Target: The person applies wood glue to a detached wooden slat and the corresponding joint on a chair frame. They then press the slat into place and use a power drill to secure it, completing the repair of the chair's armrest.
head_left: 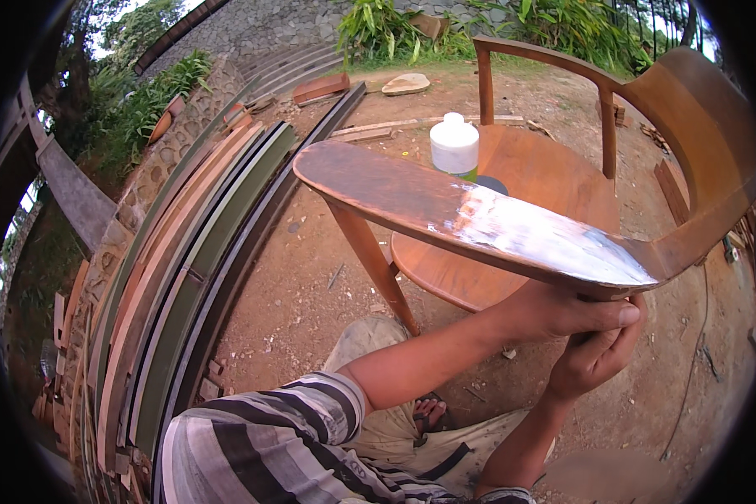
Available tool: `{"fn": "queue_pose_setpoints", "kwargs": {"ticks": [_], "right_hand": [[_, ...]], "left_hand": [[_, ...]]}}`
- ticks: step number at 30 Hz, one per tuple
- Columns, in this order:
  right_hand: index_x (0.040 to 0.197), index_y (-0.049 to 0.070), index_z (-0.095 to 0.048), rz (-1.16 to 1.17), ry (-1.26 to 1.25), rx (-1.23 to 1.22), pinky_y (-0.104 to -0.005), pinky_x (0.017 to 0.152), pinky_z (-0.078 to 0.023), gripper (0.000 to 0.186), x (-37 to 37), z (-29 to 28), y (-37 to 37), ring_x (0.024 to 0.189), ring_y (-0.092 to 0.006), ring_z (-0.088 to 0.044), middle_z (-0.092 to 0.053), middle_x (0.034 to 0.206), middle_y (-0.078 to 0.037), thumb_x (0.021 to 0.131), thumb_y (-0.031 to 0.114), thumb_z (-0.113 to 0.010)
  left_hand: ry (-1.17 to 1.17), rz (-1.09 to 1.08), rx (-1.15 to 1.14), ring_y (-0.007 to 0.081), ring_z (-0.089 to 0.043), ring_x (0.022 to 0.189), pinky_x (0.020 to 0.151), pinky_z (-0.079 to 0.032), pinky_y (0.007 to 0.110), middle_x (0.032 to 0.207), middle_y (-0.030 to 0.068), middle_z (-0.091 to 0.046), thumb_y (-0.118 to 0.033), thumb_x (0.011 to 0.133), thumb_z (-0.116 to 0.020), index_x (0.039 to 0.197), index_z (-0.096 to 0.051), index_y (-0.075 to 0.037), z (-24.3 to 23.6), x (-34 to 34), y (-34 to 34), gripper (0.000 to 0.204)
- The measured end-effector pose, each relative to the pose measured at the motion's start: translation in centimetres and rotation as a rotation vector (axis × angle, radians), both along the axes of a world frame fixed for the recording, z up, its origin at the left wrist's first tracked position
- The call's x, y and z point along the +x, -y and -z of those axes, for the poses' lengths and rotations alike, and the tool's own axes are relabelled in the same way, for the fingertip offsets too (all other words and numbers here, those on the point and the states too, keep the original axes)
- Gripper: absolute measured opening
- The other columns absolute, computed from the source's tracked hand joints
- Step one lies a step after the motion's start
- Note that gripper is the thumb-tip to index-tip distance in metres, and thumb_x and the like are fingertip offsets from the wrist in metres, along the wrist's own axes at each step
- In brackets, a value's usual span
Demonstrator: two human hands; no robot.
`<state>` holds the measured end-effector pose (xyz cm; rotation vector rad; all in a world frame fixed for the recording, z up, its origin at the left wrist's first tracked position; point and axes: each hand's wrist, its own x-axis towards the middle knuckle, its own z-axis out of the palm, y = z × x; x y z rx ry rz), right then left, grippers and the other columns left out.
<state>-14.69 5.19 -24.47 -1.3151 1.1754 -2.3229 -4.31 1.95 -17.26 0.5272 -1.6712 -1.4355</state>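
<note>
A brown wooden armchair [546, 164] stands in front of me, its broad armrest [370, 181] crossing the view. White, wet-looking paste [546, 235] is smeared over the armrest's right half; the left half shows bare, worn wood. Just below the armrest's near edge, my left hand [563, 312] and my right hand [601, 353] meet, fingers closed and touching each other. Whatever they pinch, if anything, is hidden behind the fingers. On the chair seat [521, 160], beyond the armrest, sits a white plastic bottle [454, 149] with a white cap. A dark round thing [490, 184] beside it is partly covered.
Long wooden and metal bars [202, 260] lie stacked on the left. A reddish block [321, 88] and a pale flat piece [406, 83] rest on the dirt ground [286, 277] farther off. A thin cord [693, 378] runs along the ground at right. A stone wall [252, 38] stands behind.
</note>
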Motion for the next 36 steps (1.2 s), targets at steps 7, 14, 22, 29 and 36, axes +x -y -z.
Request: {"fn": "queue_pose_setpoints", "kwargs": {"ticks": [7,14,22,29,36], "right_hand": [[0.145,-0.009,-0.047,0.047,-0.085,-0.001,-0.0311,0.090,-0.053,0.051,-0.3,0.4,0.2,0.111,-0.0218,-0.064,-0.059,0.132,-0.017,0.113,0.029,-0.040],[0.138,-0.012,-0.054,0.047,-0.030,0.011,-0.0338,0.085,-0.054,0.052,-0.1,-0.3,0.0,0.101,-0.0242,-0.068,-0.068,0.116,-0.020,0.108,0.030,-0.045],[0.135,-0.010,-0.055,0.012,-0.062,0.045,-0.0283,0.073,-0.053,0.048,0.0,0.0,-0.3,0.091,-0.0185,-0.068,-0.069,0.106,-0.015,0.111,0.029,-0.042],[0.126,-0.005,-0.062,-0.089,-0.182,0.087,-0.0359,0.069,-0.056,0.051,-0.8,0.3,-0.9,0.081,-0.0282,-0.075,-0.073,0.096,-0.016,0.111,0.041,-0.044],[0.122,0.000,-0.066,0.008,-0.324,0.048,-0.0423,0.068,-0.056,0.056,-2.4,1.9,0.1,0.080,-0.0377,-0.073,-0.072,0.094,-0.019,0.107,0.052,-0.050]], "left_hand": [[-0.085,0.020,0.075,0.0155,-0.063,0.109,0.095,-0.052,0.032,0.116,0.0066,-0.070,-0.031,0.086,-0.086,0.122,-0.067,-0.002,0.2,0.0,0.1,0.050],[-0.167,0.110,0.195,0.0142,-0.063,0.107,0.094,-0.052,0.030,0.115,0.0043,-0.070,-0.021,0.087,-0.086,0.122,-0.067,-0.002,0.1,-0.1,0.0,0.045],[-0.089,0.091,0.121,0.0138,-0.064,0.106,0.093,-0.052,0.030,0.116,0.0041,-0.070,-0.019,0.087,-0.085,0.126,-0.067,-0.003,-0.1,0.2,0.1,0.045],[-0.156,0.235,0.245,0.0182,-0.063,0.114,0.097,-0.055,0.031,0.131,0.0109,-0.067,-0.011,0.087,-0.082,0.141,-0.059,-0.002,0.5,-0.6,1.1,0.060],[-0.201,0.078,0.165,0.0435,-0.049,0.142,0.113,-0.052,0.042,0.149,0.0319,-0.050,-0.009,0.080,-0.081,0.152,-0.041,0.008,-0.4,-1.3,0.6,0.084]]}}
